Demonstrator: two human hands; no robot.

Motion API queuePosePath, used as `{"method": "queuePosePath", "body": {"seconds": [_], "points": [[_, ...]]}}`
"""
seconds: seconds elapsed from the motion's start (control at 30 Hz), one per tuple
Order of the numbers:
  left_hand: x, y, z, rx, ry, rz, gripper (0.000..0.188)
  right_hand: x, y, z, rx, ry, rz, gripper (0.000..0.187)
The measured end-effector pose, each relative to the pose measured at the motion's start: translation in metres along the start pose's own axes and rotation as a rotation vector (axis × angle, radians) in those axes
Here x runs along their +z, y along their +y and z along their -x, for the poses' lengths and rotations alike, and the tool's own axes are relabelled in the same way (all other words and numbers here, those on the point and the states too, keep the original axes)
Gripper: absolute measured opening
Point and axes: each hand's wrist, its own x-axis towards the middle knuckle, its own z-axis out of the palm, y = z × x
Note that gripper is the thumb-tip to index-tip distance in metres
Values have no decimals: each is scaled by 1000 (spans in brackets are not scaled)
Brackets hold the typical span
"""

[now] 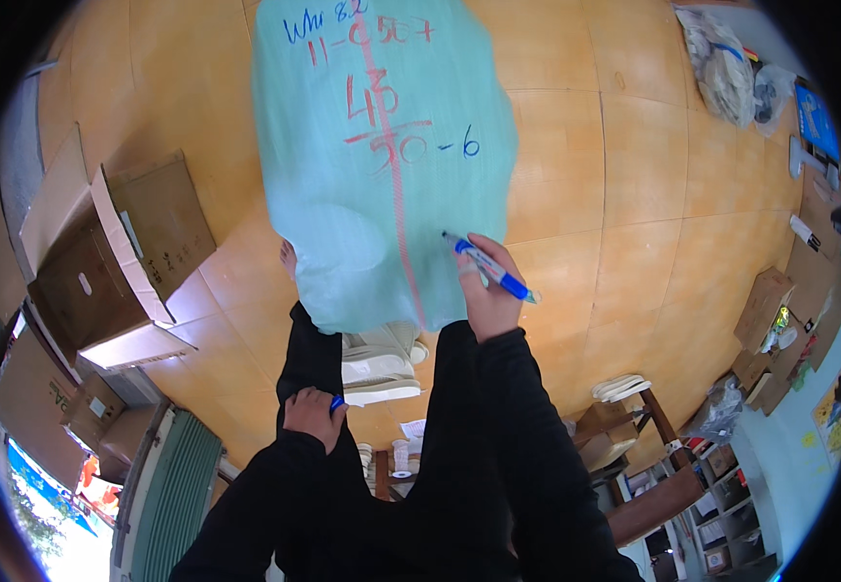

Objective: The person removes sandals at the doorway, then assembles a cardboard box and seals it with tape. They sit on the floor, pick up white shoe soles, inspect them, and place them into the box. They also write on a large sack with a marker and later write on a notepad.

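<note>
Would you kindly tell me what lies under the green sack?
The sack lies on the tiled floor. Bare toes peek out at its left edge, and a pale shoe shows below it; everything else beneath is covered.

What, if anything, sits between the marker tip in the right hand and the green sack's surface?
Nothing visible. The right hand holds the blue marker with its tip already at the green sack, on bare fabric below the writing.
</note>
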Motion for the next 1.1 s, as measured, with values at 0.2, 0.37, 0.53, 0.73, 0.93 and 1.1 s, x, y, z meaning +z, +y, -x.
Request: {"method": "queuePosePath", "body": {"seconds": [0.2,0.37,0.53,0.73,0.93,1.1], "points": [[6,-1,1,-22,-8,19,38,19,9,-20,13,-56,-138,28],[3,-1,-1,-33,-38,26,38,24,9,-24,37,-61,-57,25],[-1,-3,-2,-14,-30,32,37,24,5,-24,56,-73,14,24],[-2,-4,-2,-13,-31,42,37,25,8,-27,118,-118,89,24],[-2,-5,-2,-14,-13,30,37,24,10,-40,-5,-75,28,19],[-1,-5,-2,-12,-16,29,38,13,14,-41,125,-61,53,21]]}}
